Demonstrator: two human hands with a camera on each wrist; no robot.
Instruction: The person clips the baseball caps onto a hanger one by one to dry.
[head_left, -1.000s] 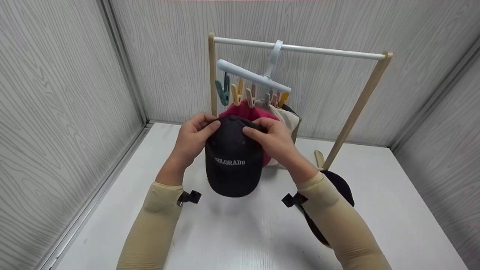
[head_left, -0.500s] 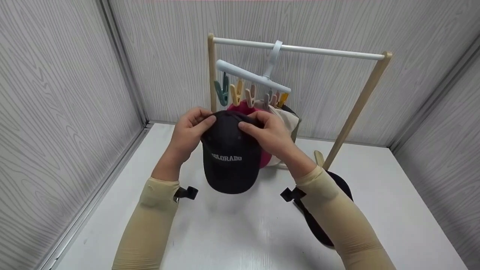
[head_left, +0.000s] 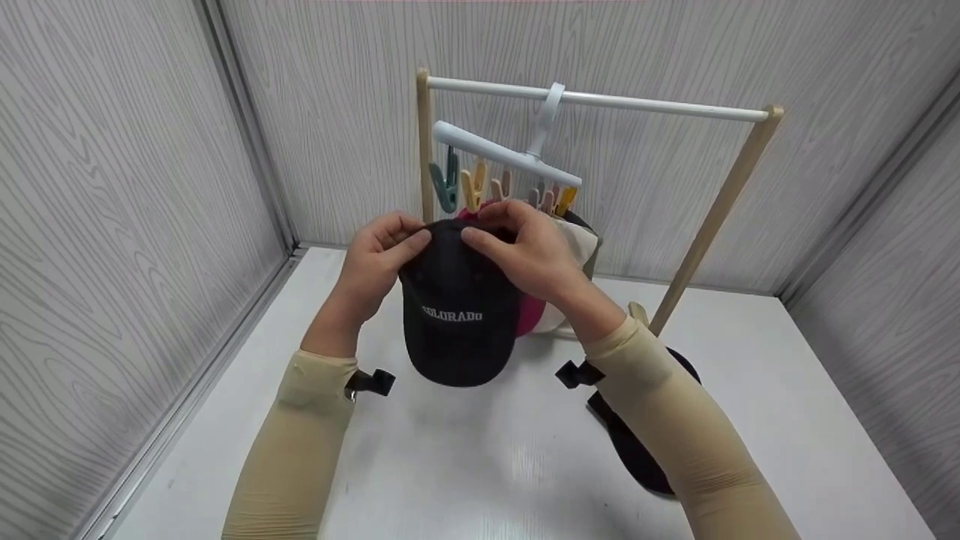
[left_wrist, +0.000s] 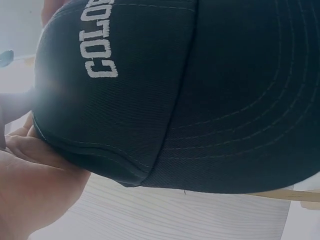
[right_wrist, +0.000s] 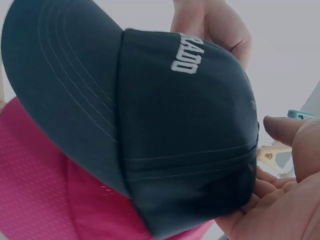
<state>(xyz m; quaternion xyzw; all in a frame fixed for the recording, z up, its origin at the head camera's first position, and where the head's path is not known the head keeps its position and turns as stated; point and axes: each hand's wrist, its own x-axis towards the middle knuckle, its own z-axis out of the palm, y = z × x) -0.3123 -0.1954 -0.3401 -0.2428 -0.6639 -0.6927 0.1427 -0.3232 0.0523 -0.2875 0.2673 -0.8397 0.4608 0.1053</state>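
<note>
A black baseball cap (head_left: 459, 315) with white "COLORADO" lettering hangs brim down in front of the clip hanger (head_left: 506, 154). My left hand (head_left: 375, 262) pinches its crown from the left, thumb in front. My right hand (head_left: 536, 251) is at the crown's upper right. In the right wrist view its thumb stands apart from the cap, while its other fingers touch the crown's rear side. Behind the cap, a pink cap (right_wrist: 40, 165) and a cream cap (head_left: 577, 244) hang from clothespins. A green clothespin (head_left: 445, 184) and a yellow clothespin (head_left: 474, 184) are above the black cap.
The hanger hooks onto the white bar (head_left: 660, 106) of a wood-legged rack (head_left: 712, 225). Another dark cap (head_left: 637, 450) lies on the white table (head_left: 450, 480), partly under my right forearm. Grey wood-patterned walls (head_left: 345, 135) enclose the table's left, back and right.
Both hands and the black cap have shifted slightly left and up. Most recently, my right hand has slid left along the crown's top, now covering part of a pale clothespin.
</note>
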